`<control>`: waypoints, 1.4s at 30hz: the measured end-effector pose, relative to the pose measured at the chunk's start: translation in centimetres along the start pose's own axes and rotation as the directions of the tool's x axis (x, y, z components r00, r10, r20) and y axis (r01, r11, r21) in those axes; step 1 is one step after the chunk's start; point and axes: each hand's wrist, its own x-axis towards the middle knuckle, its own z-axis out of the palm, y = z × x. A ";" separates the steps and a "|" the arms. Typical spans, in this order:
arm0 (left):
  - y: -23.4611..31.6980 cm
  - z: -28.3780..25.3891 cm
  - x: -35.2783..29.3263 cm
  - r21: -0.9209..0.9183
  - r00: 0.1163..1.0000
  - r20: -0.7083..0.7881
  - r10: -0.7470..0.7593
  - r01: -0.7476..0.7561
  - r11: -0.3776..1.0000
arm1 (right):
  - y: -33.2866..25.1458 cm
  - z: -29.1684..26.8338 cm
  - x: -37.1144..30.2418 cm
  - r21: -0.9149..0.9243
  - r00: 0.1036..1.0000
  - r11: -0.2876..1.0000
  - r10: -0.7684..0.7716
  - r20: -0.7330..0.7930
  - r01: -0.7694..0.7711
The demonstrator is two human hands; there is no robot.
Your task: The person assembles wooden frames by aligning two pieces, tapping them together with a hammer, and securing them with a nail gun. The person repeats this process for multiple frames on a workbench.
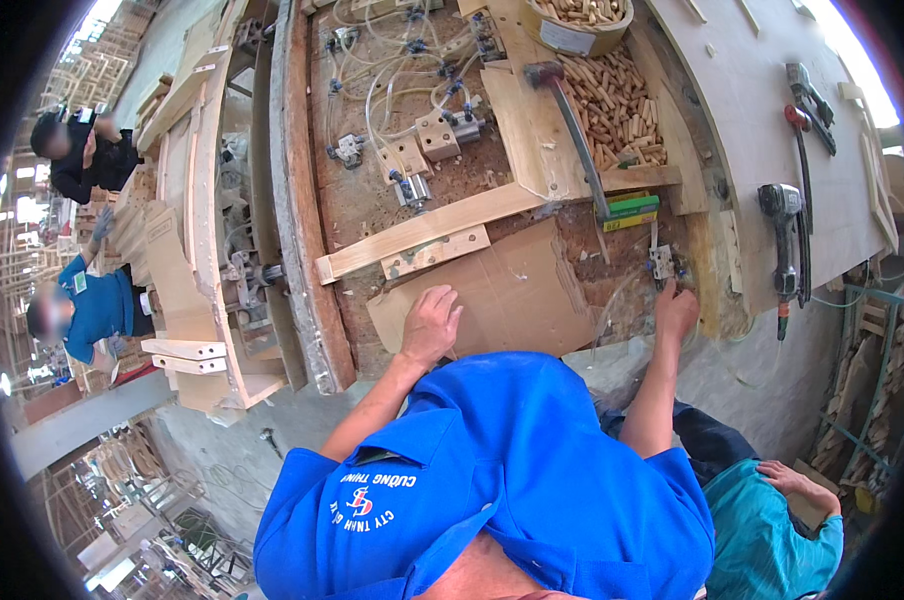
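Observation:
My left hand (432, 322) lies flat, fingers apart, on a sheet of brown cardboard (512, 290) on the workbench. It holds nothing. Just beyond it a long curved wooden rail (422, 228) sits in the jig, with a small drilled wood block (435, 251) against it. My right hand (676, 308) reaches to a small metal valve (662, 262) with clear hoses at the bench's right edge. Its bunched fingertips touch the valve's lower end; whether they grip it is unclear.
A hammer (575, 128), a green box (632, 210), a heap of wooden dowels (612, 95) and pneumatic clamps with hoses (402, 100) crowd the bench. A power tool (784, 235) lies on the right board. Two people (87, 305) work at left; another person's hand (787, 480) is at lower right.

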 end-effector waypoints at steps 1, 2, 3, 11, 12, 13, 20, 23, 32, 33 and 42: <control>0.0 -0.1 0.1 -0.008 1.000 -0.016 -0.018 0.018 1.000 | 0.0 -0.4 -0.2 0.010 0.999 1.000 -0.010 0.039 0.009; -0.2 -0.3 0.2 -0.017 0.999 -0.032 -0.037 0.036 0.999 | 0.0 -0.9 -0.7 -0.049 0.996 0.999 -0.007 0.094 0.011; -0.4 -0.6 0.1 -0.025 0.996 -0.056 -0.065 0.063 0.998 | -0.4 -1.5 -1.5 -0.107 0.988 0.994 -0.013 0.151 0.029; -5.6 -3.7 2.6 0.225 0.964 -0.204 -0.170 0.215 0.950 | -19.7 -0.8 0.4 0.290 0.838 0.805 -0.546 0.018 0.518; -5.7 -4.0 3.0 0.264 0.972 -0.186 -0.146 0.192 0.945 | -22.1 -0.2 1.7 0.168 0.820 0.805 -0.571 -0.036 0.568; -5.9 -4.2 3.3 0.302 0.979 -0.166 -0.122 0.168 0.938 | -23.8 0.8 2.8 0.041 0.798 0.798 -0.596 -0.087 0.601; -6.3 -3.6 3.2 0.285 0.974 -0.181 -0.133 0.182 0.941 | -27.3 4.9 9.5 0.408 0.746 0.803 -0.575 0.335 0.435; -6.8 -3.2 3.8 0.265 0.974 -0.208 -0.093 0.148 0.953 | -27.9 3.6 12.4 0.600 0.267 0.388 -0.637 0.723 -0.700; -7.0 -3.1 1.6 0.202 0.963 -0.226 -0.147 0.194 0.960 | -34.2 -6.1 1.7 0.624 0.658 0.424 -0.726 -0.198 0.656; -7.1 -3.2 1.8 0.202 0.959 -0.238 -0.152 0.202 0.958 | -35.8 -7.2 1.3 0.652 0.637 0.329 -0.706 -0.311 0.683; -6.6 -3.9 3.7 0.107 0.958 -0.261 -0.116 0.148 0.983 | -31.4 4.9 3.4 0.178 0.753 0.742 -0.658 0.015 0.646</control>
